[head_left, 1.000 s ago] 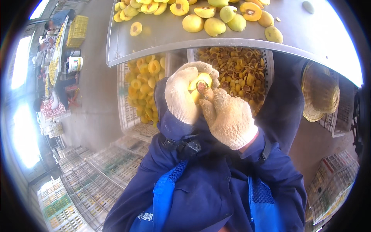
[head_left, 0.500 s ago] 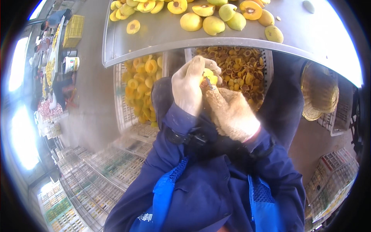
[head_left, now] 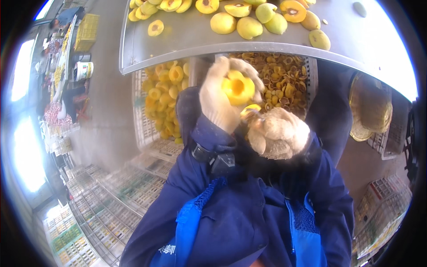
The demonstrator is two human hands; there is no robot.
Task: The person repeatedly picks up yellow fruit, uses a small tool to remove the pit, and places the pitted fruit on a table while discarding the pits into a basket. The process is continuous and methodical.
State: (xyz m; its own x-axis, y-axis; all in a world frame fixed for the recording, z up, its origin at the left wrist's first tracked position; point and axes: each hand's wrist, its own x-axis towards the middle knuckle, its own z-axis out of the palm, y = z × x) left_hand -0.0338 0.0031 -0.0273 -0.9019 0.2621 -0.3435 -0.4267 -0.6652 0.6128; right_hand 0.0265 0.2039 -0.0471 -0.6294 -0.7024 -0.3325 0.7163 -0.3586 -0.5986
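Observation:
My left hand [head_left: 213, 95], in a pale work glove, is closed around a yellow peach half [head_left: 238, 88]. The cut face of that half is turned up, with a hollow in its middle. Just below and to the right, my right hand [head_left: 279, 134], in a fuzzy tan glove, grips a small metal pitting tool [head_left: 255, 114]. A bit of yellow flesh or pit shows at the tool's tip, apart from the peach half; blur hides its exact shape. The tool's handle is hidden in the fist.
Ahead, a metal table [head_left: 187, 50] bears whole and halved peaches [head_left: 249, 27]. Below its edge stand a crate of hollowed peach halves [head_left: 167, 95] and a crate of brown pit scraps [head_left: 284, 80]. A woven basket [head_left: 371, 109] is at right, flat crates [head_left: 106, 196] at lower left. People work far left.
My right hand has drawn back, down and right, taking the tool out of the peach. My left hand has opened up its hold, so the hollowed cut face now shows.

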